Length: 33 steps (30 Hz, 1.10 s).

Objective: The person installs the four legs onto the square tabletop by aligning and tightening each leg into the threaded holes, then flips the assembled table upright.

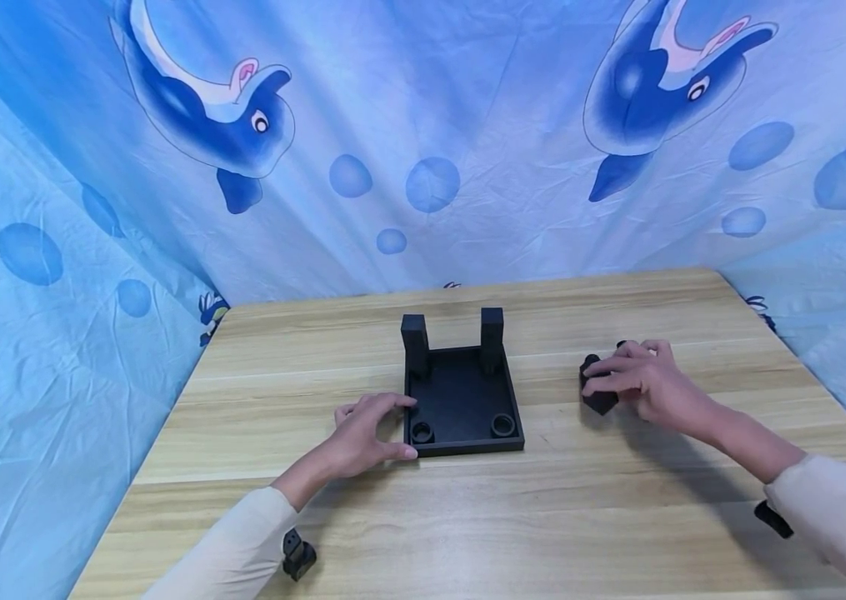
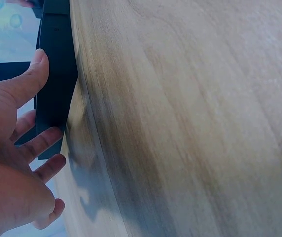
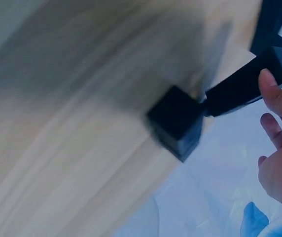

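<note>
A shallow black tray (image 1: 460,400) has two square posts (image 1: 493,337) upright at its back corners and two round sockets (image 1: 503,425) at its front corners. My left hand (image 1: 362,433) rests at its front left corner, thumb against the front wall and a finger over the left wall. In the left wrist view the thumb touches the tray wall (image 2: 57,74) and the fingers are spread. My right hand (image 1: 648,379), right of the tray, pinches a tapered black leg (image 3: 247,84) with a narrow peg. A second black block (image 3: 178,121) stands beyond the peg; the hand mostly hides it in the head view.
The wooden table (image 1: 468,517) ends at a blue curtain (image 1: 423,225) behind, with more cloth along both sides. Small black devices sit beneath the left sleeve (image 1: 242,542) and the right sleeve (image 1: 828,508).
</note>
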Each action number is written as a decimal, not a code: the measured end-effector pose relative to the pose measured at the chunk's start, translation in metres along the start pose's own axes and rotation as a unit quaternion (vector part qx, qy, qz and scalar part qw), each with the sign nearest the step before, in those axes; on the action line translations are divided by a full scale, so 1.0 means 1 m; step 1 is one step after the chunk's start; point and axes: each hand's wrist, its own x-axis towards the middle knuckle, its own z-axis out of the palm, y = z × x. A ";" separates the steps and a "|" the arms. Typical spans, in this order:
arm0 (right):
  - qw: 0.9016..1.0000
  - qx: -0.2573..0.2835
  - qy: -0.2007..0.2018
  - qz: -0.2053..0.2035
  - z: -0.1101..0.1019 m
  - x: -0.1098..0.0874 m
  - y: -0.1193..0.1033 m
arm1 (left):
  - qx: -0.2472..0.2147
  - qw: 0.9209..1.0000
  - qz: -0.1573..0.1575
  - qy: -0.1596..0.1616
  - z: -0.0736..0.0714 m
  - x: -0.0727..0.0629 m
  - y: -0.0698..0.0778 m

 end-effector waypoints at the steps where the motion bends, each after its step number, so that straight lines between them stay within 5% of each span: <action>1: 1.000 0.026 0.008 0.013 -0.002 0.003 -0.001 | 0.000 1.000 -0.001 0.000 0.000 0.000 0.000; 7: 0.977 0.180 0.021 0.111 -0.012 0.014 -0.009 | -0.001 1.000 0.000 0.000 0.001 0.000 0.000; 13: 0.944 0.230 -0.003 0.235 -0.019 0.017 -0.017 | 0.001 1.000 0.001 -0.001 0.001 0.000 -0.001; 19: 0.934 0.235 -0.001 0.271 -0.023 0.024 -0.025 | -0.003 1.000 0.003 -0.001 0.000 0.000 -0.001; 26: 0.909 0.259 -0.017 0.327 -0.025 0.033 -0.036 | -0.005 1.000 0.003 -0.001 0.000 0.000 -0.001; 33: 0.894 0.295 -0.025 0.336 -0.025 0.042 -0.046 | -0.004 1.000 0.002 -0.002 0.000 0.000 0.001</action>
